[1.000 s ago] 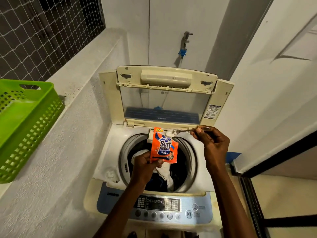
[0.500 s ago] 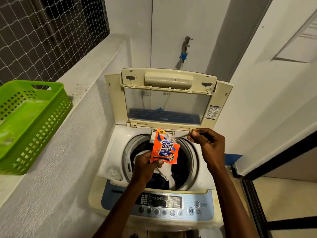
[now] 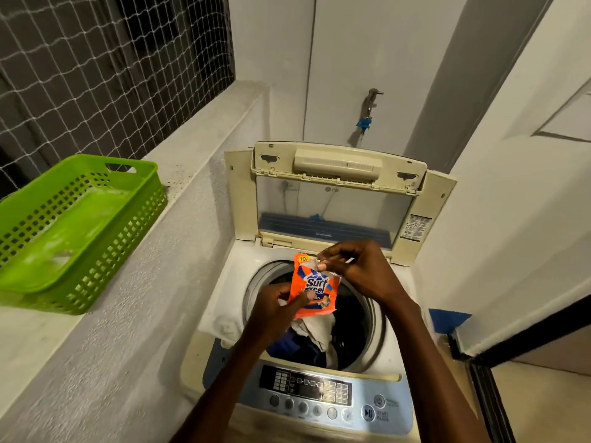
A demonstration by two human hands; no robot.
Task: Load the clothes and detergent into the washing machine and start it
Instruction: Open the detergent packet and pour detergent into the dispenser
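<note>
While a top-loading washing machine stands with its lid raised against the back wall, a person seen from their own head height works over the open drum. Both bare forearms reach in from the bottom edge. The left hand pinches the lower left part of a small orange and blue Surf Excel detergent sachet, thumb in front and fingers behind, its grip closed on the packet. The right hand is closed on the sachet's top right corner, where a torn silvery edge shows; a thin pale strip juts from that grip, and it is too small to say what it is. The sachet hangs upright directly above the drum opening, toward its back rim. Clothes, white and dark blue, already lie inside the drum. A control panel with a row of round buttons and a start/pause button runs along the machine's front edge. To the left, a green plastic basket sits on a concrete ledge below a netted window, with no clothes visible in it. A tap is fixed to the wall behind. Loading of the clothes looks finished, and the step in hand appears to be opening the sachet. Next, the packet likely needs tipping, mouth down, over the clothes or the dispenser, then the lid lowered and the start button pressed.
</note>
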